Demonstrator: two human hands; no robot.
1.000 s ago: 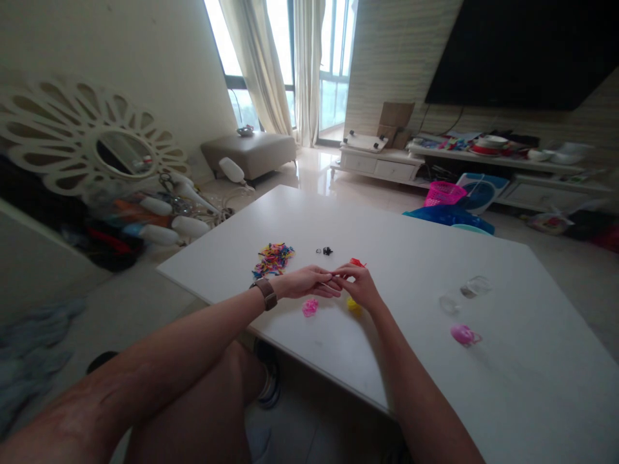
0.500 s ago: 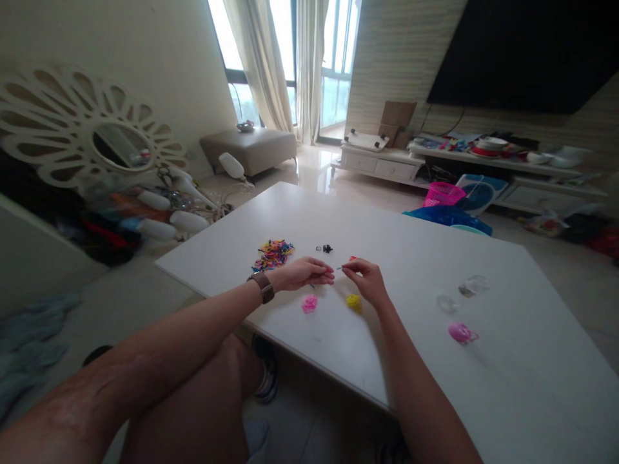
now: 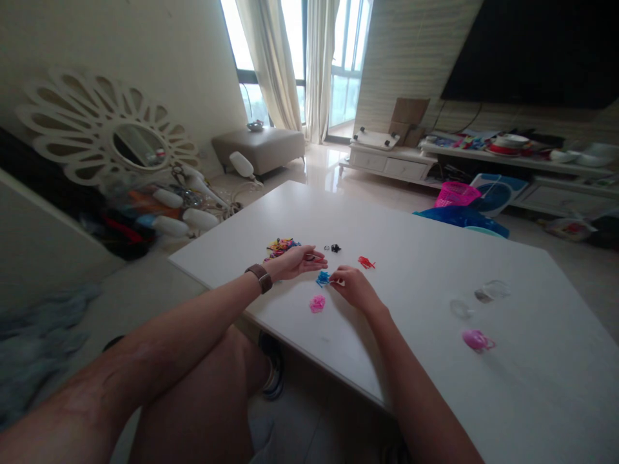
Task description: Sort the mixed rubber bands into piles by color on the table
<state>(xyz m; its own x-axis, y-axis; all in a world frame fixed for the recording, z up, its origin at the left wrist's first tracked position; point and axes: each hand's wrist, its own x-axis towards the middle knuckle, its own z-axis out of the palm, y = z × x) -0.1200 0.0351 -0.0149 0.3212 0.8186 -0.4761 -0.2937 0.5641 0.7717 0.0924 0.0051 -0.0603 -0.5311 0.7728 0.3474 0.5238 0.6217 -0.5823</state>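
Observation:
My left hand [image 3: 300,261] is held palm up above the table, fingers stretched out and slightly cupped. A few small rubber bands, dark and pale, seem to lie across its fingers. Behind and beneath it spreads a heap of mixed-colour rubber bands [image 3: 280,245]. The fingertips of my right hand [image 3: 356,288] are pinched at the right edge of a small blue pile [image 3: 322,278], on what looks like a blue band. Closer to me is a pink pile [image 3: 317,303]. Farther off lie a red pile [image 3: 366,262] and a black pile [image 3: 336,248].
On the white table's [image 3: 425,270] right side are a clear jar [image 3: 493,290], a clear round lid [image 3: 461,309] and a pink cup-like item [image 3: 478,340]. Beyond the table stand a pink basket [image 3: 457,194] and a grey ottoman [image 3: 261,148]. A white-framed mirror [image 3: 138,146] leans at the left.
My right hand has come nearer to me, from beside the left fingers down to the blue pile. The red pile now shows fully; the yellow pile is hidden. The view has turned slightly left.

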